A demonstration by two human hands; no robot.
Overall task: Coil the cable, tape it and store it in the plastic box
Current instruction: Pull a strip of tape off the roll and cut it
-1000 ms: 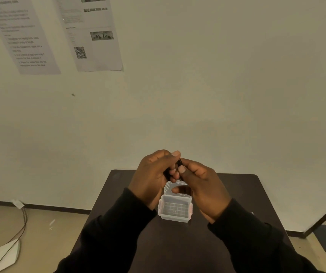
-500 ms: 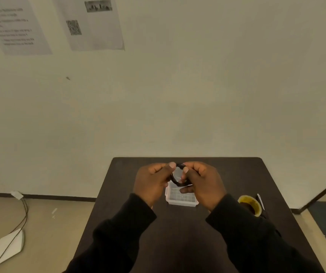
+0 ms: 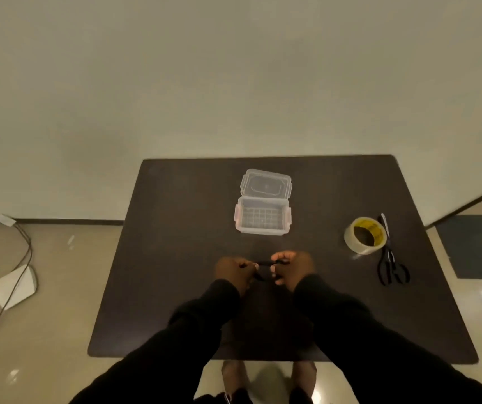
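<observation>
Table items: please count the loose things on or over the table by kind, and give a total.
Clear plastic box, lid open: 1
Tape roll: 1
Scissors: 1
Black cable, held between left hand and right hand: 1
Total: 4

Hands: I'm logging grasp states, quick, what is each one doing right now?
Left hand: closed on one end of the black cable.
Right hand: closed on the cable's other end.
</observation>
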